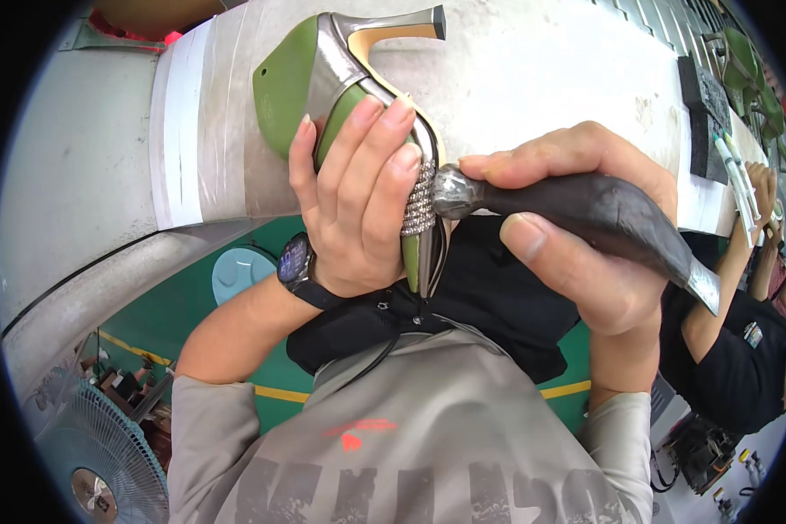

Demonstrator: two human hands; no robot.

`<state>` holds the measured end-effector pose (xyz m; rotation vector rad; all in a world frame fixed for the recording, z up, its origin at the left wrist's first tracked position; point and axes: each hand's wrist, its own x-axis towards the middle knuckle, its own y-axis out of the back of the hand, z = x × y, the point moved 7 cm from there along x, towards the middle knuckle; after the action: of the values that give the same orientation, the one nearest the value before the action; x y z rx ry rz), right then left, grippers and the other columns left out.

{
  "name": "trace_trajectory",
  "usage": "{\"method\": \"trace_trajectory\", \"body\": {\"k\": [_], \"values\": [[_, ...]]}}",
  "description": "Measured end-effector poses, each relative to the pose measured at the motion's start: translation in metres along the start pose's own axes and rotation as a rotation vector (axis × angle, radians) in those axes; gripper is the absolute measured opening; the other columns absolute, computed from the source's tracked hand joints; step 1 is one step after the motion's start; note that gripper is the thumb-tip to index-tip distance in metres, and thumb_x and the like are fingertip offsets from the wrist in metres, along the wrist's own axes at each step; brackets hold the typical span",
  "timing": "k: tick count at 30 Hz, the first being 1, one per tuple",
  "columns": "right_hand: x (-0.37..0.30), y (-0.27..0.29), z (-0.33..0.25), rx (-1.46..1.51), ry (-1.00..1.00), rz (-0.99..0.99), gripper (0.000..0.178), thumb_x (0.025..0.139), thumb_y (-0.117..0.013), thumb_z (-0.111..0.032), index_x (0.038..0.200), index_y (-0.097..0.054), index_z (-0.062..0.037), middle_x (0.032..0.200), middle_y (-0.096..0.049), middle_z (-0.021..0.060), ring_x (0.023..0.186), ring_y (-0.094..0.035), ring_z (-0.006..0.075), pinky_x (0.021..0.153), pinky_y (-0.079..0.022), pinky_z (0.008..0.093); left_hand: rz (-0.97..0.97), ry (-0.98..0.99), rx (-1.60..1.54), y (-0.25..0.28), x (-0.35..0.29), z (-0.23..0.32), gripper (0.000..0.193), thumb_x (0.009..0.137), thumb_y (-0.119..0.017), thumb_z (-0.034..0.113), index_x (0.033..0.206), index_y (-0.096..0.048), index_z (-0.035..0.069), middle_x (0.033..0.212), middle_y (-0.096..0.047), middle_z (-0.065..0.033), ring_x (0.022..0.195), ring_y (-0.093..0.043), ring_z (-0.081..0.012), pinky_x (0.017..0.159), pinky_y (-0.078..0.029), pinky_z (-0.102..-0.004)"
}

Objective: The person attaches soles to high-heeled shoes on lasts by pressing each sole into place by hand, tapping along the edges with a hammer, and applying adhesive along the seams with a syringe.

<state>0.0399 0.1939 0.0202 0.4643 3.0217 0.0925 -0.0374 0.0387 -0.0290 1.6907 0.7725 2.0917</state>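
My left hand (pixel 358 205) wraps round a high-heeled shoe (pixel 341 57) with its slim heel pointing up and right and its toe toward me. The upper is pewter-coloured, with a rhinestone band (pixel 419 201) near the toe. Inside it sits a green shoe last (pixel 285 87), bare at the back. In my right hand (pixel 607 284) is a shoemaker's hammer (pixel 611 210) with a dark curved body. Its round metal face meets the sole edge beside the rhinestones; a flat metal end sticks out past my palm. Whether a handle hides under that hand cannot be seen.
A pale worktable (pixel 533 79) lies beyond the shoe, with a dark block (pixel 705 118) at its right. Another person's arm (pixel 716 297) reaches in there, near green lasts (pixel 742 65). Below are a light blue stool (pixel 243 275) and a fan (pixel 113 454) at left.
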Motion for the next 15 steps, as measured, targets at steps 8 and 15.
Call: {"method": "trace_trajectory", "body": {"k": [8, 15], "values": [[-0.022, -0.007, 0.001, -0.024, 0.162, 0.03, 0.032, 0.079, -0.077, -0.007, 0.105, -0.068, 0.0092, 0.107, -0.076, 0.025, 0.1, -0.074, 0.0288, 0.096, -0.056, 0.0375, -0.001, 0.001, -0.017, -0.002, -0.003, -0.002, 0.037, 0.103, -0.059, 0.02, 0.134, -0.049, 0.004, 0.138, -0.065, -0.0206, 0.132, -0.061, -0.0355, 0.122, -0.026, -0.0597], [-0.054, -0.03, 0.001, -0.155, 0.347, -0.105, 0.028, 0.075, -0.079, 0.001, 0.101, -0.07, 0.0076, 0.103, -0.074, 0.0296, 0.1, -0.076, 0.042, 0.092, -0.062, 0.0502, -0.131, -0.094, 0.007, -0.004, -0.011, -0.005, 0.08, 0.094, -0.071, 0.041, 0.15, -0.033, -0.001, 0.146, -0.051, -0.0303, 0.135, -0.053, -0.0468, 0.12, -0.023, -0.0653]]}}
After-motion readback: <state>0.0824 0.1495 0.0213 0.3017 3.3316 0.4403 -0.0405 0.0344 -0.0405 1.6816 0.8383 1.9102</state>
